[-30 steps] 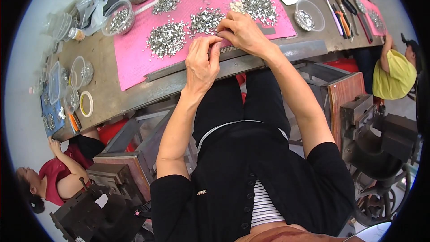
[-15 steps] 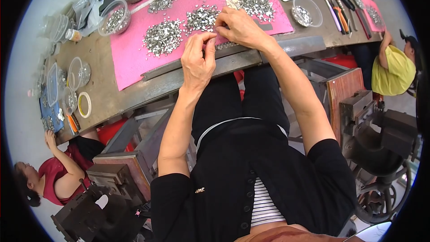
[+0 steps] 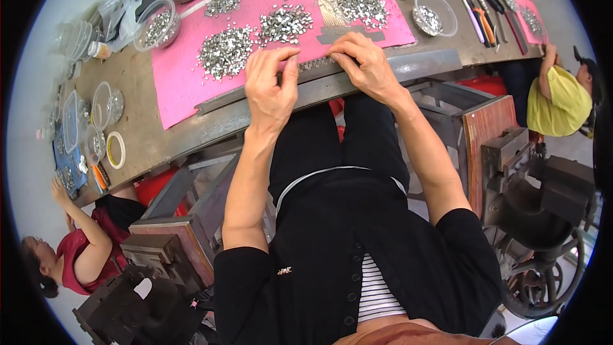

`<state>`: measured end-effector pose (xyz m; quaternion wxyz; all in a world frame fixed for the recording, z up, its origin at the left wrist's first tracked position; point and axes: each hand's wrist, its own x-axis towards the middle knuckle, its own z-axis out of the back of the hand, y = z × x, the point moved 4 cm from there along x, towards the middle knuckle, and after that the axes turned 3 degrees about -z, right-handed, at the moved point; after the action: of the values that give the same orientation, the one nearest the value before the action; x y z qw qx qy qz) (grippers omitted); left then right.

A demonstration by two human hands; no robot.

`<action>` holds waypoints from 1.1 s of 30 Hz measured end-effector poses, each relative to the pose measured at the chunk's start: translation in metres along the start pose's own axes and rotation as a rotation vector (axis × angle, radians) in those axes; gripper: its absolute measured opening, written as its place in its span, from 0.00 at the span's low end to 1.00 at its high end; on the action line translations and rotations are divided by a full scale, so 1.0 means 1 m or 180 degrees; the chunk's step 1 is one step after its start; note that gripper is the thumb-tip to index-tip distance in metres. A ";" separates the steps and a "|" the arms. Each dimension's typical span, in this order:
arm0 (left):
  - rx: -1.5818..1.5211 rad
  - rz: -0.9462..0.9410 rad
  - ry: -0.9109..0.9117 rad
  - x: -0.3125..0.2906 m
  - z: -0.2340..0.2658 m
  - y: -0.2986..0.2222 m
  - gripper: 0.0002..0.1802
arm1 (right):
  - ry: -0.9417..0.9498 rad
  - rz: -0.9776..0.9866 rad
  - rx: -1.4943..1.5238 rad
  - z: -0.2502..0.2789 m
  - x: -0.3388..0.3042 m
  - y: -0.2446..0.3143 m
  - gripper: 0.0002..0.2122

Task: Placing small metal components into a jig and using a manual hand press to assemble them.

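A row of small metal pieces (image 3: 314, 64) lies along the metal bar (image 3: 319, 88) at the bench's front edge, between my hands. At the row's left end, my left hand (image 3: 271, 89) is closed, with thumb and curled fingers close together. At the right end, my right hand (image 3: 369, 70) is also closed in a pinch. What either set of fingertips grips is too small or hidden. Beyond them, on a pink mat (image 3: 182, 83), lie heaps of small silvery metal pieces (image 3: 225, 51), with grey flat strips (image 3: 351, 34) and a tan patch (image 3: 330, 9) near my right hand.
Clear tubs of metal parts (image 3: 157, 29) stand at the left, and a small round tub (image 3: 435, 14) at the right. Beyond it lie pliers (image 3: 488, 25) and a toothbrush (image 3: 469, 13). A tape roll (image 3: 116, 150) lies far left. Co-workers sit on both sides.
My hands have moved apart. The right hand has come down and right, uncovering the tan patch and grey strips; the left hand has shifted slightly left. More of the metal row shows between them.
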<state>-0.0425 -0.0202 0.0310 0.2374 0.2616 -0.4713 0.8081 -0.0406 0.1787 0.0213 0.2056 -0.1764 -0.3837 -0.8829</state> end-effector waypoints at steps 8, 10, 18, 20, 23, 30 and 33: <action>0.0782 0.0385 -0.0369 -0.034 0.099 0.027 0.08 | -0.0026 -0.0353 0.0137 -0.001 -0.004 -0.004 0.06; 0.0901 0.0488 -0.0228 -0.045 0.116 0.030 0.12 | -0.0119 -0.0692 0.0498 -0.002 -0.006 -0.008 0.07; 0.1841 0.0300 0.0261 -0.059 0.135 0.044 0.18 | -0.1077 -0.1361 0.1468 -0.003 -0.020 -0.024 0.12; 0.1228 0.0264 0.0152 -0.054 0.139 0.032 0.22 | -0.1260 -0.1390 0.1532 -0.001 -0.026 -0.035 0.13; -0.0002 0.0479 -0.0364 -0.039 0.128 -0.010 0.23 | -0.1336 -0.1426 0.1665 -0.003 -0.025 -0.040 0.13; 0.0437 -0.0730 0.0751 0.014 -0.019 -0.030 0.19 | -0.1506 -0.1301 0.0721 0.009 -0.023 -0.016 0.13; 0.0995 -0.0614 0.0805 -0.002 -0.030 -0.015 0.19 | -0.1024 -0.0840 -0.1239 0.022 -0.041 -0.014 0.15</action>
<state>-0.0378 0.0129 0.0270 0.3274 0.2357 -0.2795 0.8713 -0.0093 0.2139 0.0078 -0.0123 -0.2990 -0.2543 -0.9197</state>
